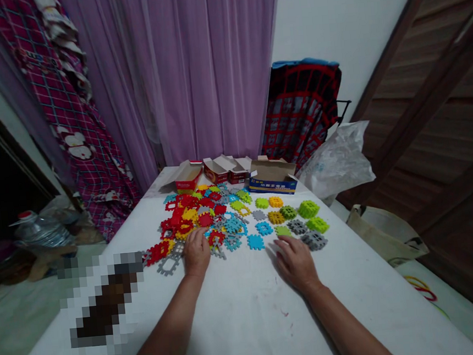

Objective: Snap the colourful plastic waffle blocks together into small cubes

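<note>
A heap of flat interlocking plastic tiles [207, 216] in red, yellow, blue, green and grey covers the middle of a white table [249, 320]. My left hand [196, 252] rests knuckles-up at the heap's near edge, fingers curled down onto red and grey tiles; whether it grips one is hidden. My right hand [297, 261] lies flat on the table with fingers stretched out, holding nothing, just short of a grey tile stack [314, 240]. Sorted stacks stand to the right: green stacks [309, 209], yellow stacks [275, 202] and blue tiles [256, 242].
Open red cardboard boxes [215, 171] and a blue box [272, 177] line the table's far edge before a purple curtain. A crumpled plastic bag [337, 163] sits at the back right corner. A blurred dark object [102, 297] lies at the left edge. A chair [303, 108] stands behind.
</note>
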### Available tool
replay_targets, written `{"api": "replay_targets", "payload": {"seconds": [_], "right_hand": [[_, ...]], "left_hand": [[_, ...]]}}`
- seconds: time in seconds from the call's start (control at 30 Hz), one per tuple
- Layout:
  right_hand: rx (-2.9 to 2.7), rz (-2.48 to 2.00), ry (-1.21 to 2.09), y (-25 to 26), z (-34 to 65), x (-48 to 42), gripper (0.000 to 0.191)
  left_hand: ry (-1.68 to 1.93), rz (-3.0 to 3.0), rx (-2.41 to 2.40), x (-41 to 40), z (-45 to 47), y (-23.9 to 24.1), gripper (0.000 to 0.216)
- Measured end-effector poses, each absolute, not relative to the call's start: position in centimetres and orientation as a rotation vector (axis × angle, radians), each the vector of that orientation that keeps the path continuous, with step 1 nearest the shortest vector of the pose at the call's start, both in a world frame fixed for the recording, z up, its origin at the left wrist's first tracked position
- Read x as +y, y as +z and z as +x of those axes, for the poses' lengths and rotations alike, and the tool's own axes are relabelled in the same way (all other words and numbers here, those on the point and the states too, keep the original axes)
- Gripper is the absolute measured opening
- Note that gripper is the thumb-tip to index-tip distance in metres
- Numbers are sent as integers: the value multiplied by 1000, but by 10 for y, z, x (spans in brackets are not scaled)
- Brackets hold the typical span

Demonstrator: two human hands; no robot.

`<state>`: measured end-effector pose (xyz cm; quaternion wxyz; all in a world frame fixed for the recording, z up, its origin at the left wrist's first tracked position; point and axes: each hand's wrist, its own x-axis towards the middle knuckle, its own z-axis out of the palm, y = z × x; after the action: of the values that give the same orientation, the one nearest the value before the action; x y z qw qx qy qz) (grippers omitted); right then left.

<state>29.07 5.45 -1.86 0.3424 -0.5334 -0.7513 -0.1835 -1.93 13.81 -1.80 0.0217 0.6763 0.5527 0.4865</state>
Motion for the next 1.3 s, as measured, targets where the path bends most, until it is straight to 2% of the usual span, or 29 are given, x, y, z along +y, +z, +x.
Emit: {"api": "replay_targets", "payload": {"seconds": [0.13,0.4,0.73,0.93,1.13,1.3], "right_hand": [[-2106,-1253,-501,-17,265,58,31],[-2030,-1304,-577,-18,261,63,27],[-2035,-1159,-467,-23,253,90,27],[-2031,-1258,-365,3,238,149,27],[-2283,-1635,-168,37,209,234,30],[-2415,-1738,-100,42,180,286,39]], "left_hand": [[1426,2254,1639,132,-14,-15,37],[1304,2421,1571,125,-10,-11,34],[1356,2356,1509,140,-9,-17,31],[1465,2202,1562,145,-16,-21,32],[1573,1908,1507,150,-22,-25,28],[1590,1708,1534,150,-23,-30,28]]}}
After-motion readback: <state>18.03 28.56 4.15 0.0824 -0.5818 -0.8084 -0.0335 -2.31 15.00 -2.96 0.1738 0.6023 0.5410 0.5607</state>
